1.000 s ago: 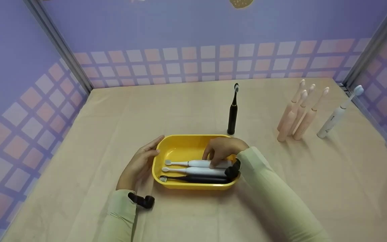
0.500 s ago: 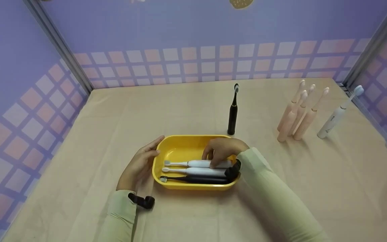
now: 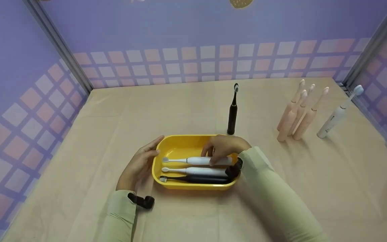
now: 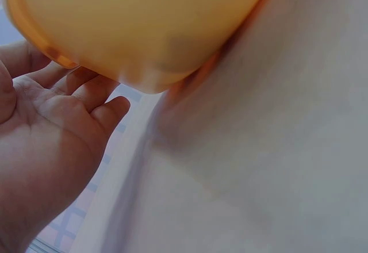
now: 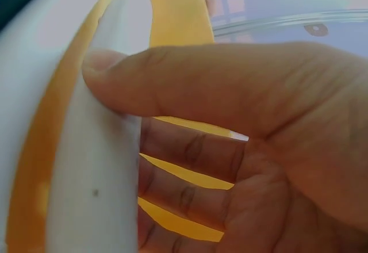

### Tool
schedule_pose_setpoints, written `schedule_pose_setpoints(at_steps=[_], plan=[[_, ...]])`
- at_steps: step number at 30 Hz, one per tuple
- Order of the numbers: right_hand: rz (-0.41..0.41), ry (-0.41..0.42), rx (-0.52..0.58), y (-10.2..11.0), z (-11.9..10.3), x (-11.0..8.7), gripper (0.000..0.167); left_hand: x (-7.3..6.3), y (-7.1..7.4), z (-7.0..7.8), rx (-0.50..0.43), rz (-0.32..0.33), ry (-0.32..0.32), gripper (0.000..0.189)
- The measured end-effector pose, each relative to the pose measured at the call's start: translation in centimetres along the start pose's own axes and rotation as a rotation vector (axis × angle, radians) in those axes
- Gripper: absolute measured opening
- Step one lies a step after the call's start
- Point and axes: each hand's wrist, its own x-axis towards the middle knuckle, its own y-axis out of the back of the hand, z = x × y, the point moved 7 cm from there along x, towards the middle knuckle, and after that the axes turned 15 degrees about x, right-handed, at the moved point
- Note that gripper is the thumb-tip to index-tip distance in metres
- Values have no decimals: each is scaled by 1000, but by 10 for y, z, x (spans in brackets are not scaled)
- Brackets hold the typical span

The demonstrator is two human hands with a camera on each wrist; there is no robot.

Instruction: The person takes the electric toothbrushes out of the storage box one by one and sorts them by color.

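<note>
In the head view, my right hand (image 3: 225,148) pinches the handle of a white electric toothbrush (image 3: 195,161) inside a yellow bin (image 3: 180,141). The right wrist view shows the thumb (image 5: 115,83) across the white handle (image 5: 95,167), with the other fingers on its far side. Below it in the bin lie a second white electric toothbrush (image 3: 200,171) and a black electric toothbrush (image 3: 197,179), side by side, heads to the left. My left hand (image 3: 138,164) holds the bin's left rim, thumb at the edge; its fingers meet the outer wall in the left wrist view.
A black electric toothbrush (image 3: 232,116) stands upright just behind the bin. Several pink toothbrushes (image 3: 304,122) stand grouped at the right, with a white toothbrush (image 3: 331,122) beside them. Patterned purple walls (image 3: 180,27) border the cloth-covered table (image 3: 129,111).
My right hand has shifted the upper white toothbrush slightly toward the back of the bin, widening the gap to the second white one. The left hand and the bin stay put.
</note>
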Motion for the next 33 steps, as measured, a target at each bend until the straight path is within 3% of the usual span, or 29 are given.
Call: schedule_pose_setpoints(at_steps=[17,24,33], plan=[[56,96,32,8,-10,-13,31,2,3,-3,41,33,23,57],[91,155,32,12,-12,-21,31,4,4,-5,79,-17,-23,63],[131,214,75,17,-13,-30,29,8,8,-14,6,-18,0,66]])
